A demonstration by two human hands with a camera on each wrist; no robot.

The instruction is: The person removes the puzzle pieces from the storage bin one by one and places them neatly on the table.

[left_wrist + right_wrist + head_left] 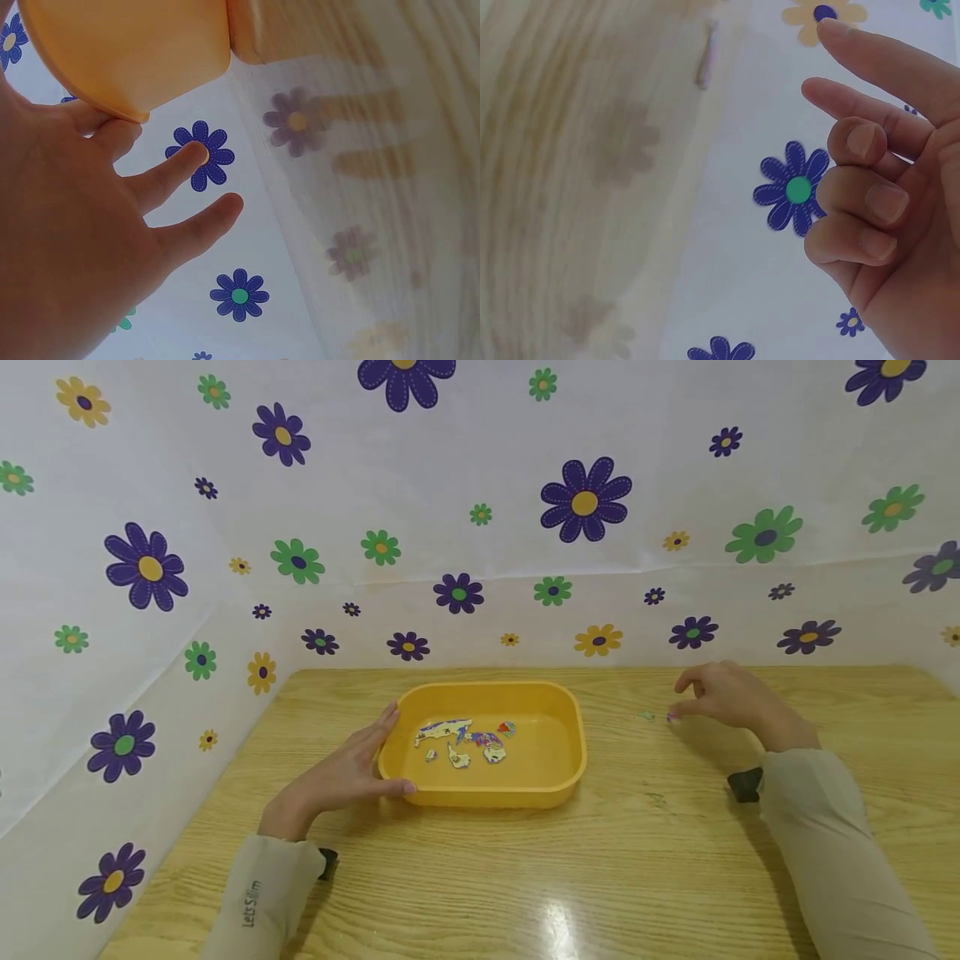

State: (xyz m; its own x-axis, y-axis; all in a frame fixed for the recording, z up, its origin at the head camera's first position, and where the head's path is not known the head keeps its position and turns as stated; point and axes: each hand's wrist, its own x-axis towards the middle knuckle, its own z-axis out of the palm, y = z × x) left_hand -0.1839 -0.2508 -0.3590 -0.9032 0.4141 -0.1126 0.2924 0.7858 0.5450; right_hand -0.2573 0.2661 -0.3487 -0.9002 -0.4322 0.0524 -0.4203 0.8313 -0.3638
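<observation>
In the head view a yellow plastic tray (517,797) holds several small, irregular flat pieces, among them a long cream and blue piece (444,730) and a red and blue piece (507,727). My left hand (337,777) grips the tray's left end, thumb at the front and fingers along the side; the left wrist view shows some fingers standing off the tray. To the right, my right hand (723,697) hovers by a tiny purple piece (670,717), beside a pale green one (647,716). The right wrist view shows thumb and index finger apart, other fingers curled, holding nothing.
The wooden table (480,877) carries the tray and loose pieces. A white cloth with flower prints (480,460) rises behind the table and along its left side. Dark wrist-worn devices (745,785) sit under both wrists.
</observation>
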